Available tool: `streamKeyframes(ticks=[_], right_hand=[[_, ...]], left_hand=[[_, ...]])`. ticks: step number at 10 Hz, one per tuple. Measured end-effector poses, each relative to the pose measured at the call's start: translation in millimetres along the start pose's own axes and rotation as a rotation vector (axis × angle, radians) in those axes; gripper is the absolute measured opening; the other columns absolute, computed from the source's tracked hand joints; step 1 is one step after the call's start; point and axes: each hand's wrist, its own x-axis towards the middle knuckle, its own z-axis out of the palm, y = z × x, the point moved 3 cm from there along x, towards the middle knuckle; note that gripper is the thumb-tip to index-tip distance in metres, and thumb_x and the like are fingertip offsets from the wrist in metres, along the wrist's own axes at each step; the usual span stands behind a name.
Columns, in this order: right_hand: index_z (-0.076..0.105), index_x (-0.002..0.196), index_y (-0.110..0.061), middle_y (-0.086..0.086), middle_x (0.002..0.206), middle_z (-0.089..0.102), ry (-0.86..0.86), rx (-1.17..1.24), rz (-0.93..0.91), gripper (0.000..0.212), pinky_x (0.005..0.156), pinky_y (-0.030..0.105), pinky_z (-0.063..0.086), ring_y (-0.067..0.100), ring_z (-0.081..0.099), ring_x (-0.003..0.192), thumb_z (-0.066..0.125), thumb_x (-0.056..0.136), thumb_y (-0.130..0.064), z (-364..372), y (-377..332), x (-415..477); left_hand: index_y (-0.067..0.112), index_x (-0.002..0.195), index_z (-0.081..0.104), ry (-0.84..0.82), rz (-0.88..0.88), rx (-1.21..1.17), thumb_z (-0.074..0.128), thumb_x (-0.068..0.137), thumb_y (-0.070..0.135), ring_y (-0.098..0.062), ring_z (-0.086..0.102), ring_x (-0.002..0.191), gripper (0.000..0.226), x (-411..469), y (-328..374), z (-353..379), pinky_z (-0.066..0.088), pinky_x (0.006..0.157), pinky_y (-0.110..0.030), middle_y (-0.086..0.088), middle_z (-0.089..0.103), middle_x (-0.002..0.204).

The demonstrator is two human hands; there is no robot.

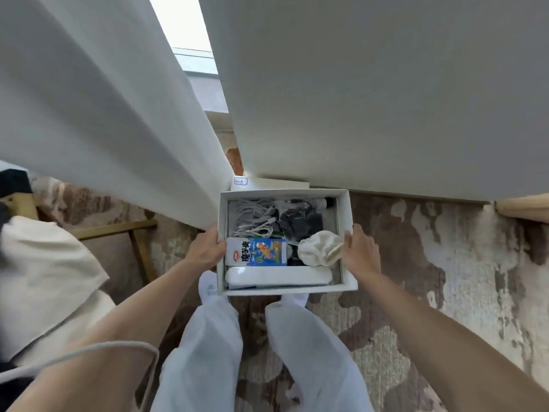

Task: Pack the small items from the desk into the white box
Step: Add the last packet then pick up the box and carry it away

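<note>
I hold the open white box [349,281] in front of me above my feet. My left hand [206,249] grips its left wall and my right hand [358,251] grips its right wall, thumbs over the rim. Inside lie a bundle of white cables [255,218], a black adapter with cord [300,221], a blue and white snack packet [257,251], a crumpled cream cloth pouch [320,248] and a long white case [279,278] along the near wall.
A large white desk surface [386,99] fills the upper right, and a white curtain [89,114] hangs at the left. A wooden chair [118,230] with a cream garment stands at the left. Patterned rug [445,263] covers the floor.
</note>
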Motion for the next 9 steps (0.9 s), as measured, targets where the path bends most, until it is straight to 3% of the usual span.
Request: streamKeyframes(ticks=[2,3,4,5,6,7,8,9], right_hand=[[0.052,0.11,-0.007,0.017,0.097,0.064,0.02,0.088,0.043,0.024,0.069,0.037,0.036,0.041,0.061,0.096,0.038,0.101,-0.024,67.6,-11.7,70.3],[0.051,0.118,-0.005,0.019,0.108,0.063,0.027,0.128,0.054,0.031,0.074,0.041,0.042,0.041,0.059,0.104,0.035,0.102,-0.026,93.6,-18.8,96.6],[0.052,0.12,-0.007,0.018,0.108,0.064,0.033,0.175,0.075,0.031,0.071,0.036,0.039,0.038,0.06,0.104,0.036,0.102,-0.027,113.4,-21.5,115.9],[0.045,0.129,-0.014,0.016,0.112,0.063,0.047,0.235,0.106,0.03,0.073,0.036,0.042,0.037,0.06,0.106,0.039,0.102,-0.026,130.0,-26.8,127.3],[0.042,0.134,-0.014,0.016,0.126,0.059,0.021,0.229,0.139,0.034,0.078,0.038,0.042,0.037,0.057,0.114,0.04,0.102,-0.024,141.3,-29.2,134.9],[0.044,0.138,-0.017,0.014,0.134,0.055,-0.073,0.214,0.187,0.038,0.08,0.035,0.041,0.035,0.055,0.118,0.042,0.1,-0.023,133.0,-27.4,138.7],[0.051,0.133,-0.023,0.009,0.128,0.06,-0.19,0.195,0.235,0.038,0.08,0.033,0.048,0.031,0.06,0.107,0.045,0.096,-0.021,98.4,-26.7,118.7],[0.058,0.127,-0.021,0.009,0.122,0.063,-0.313,0.269,0.25,0.036,0.083,0.043,0.057,0.028,0.064,0.097,0.048,0.093,-0.017,51.5,-35.3,73.3]], left_hand=[[0.007,0.109,0.05,0.02,0.025,-0.016,0.047,0.091,0.018,-0.036,0.06,0.089,0.021,87.8,-19.3,14.9,0.05,0.079,-0.046,-0.02,0.064,0.096],[0.009,0.109,0.047,0.035,0.041,0.007,0.049,0.089,0.017,-0.037,0.058,0.09,0.022,127.9,-25.2,11.8,0.048,0.08,-0.045,-0.021,0.061,0.099],[0.01,0.113,0.049,0.025,0.064,0.0,0.05,0.088,0.016,-0.036,0.06,0.094,0.026,163.0,-27.1,10.8,0.052,0.084,-0.048,-0.019,0.064,0.105],[0.006,0.111,0.049,0.052,0.044,0.038,0.049,0.088,0.015,-0.037,0.061,0.088,0.024,187.3,-30.2,14.8,0.054,0.079,-0.049,-0.021,0.063,0.1],[0.004,0.107,0.052,0.088,0.014,0.065,0.049,0.087,0.014,-0.038,0.059,0.092,0.023,201.3,-36.0,19.3,0.051,0.083,-0.046,-0.023,0.061,0.102],[0.003,0.112,0.054,0.061,-0.028,0.0,0.051,0.086,0.011,-0.035,0.06,0.094,0.028,196.1,-34.8,15.5,0.051,0.085,-0.041,-0.021,0.063,0.104],[-0.002,0.114,0.057,-0.071,-0.091,-0.107,0.054,0.087,0.007,-0.028,0.059,0.085,0.028,155.7,-26.8,7.2,0.052,0.074,-0.038,-0.019,0.063,0.097],[0.004,0.116,0.056,-0.182,-0.118,-0.082,0.049,0.093,0.017,-0.03,0.059,0.093,0.027,87.1,-7.3,-16.0,0.049,0.073,-0.033,-0.019,0.061,0.107]])
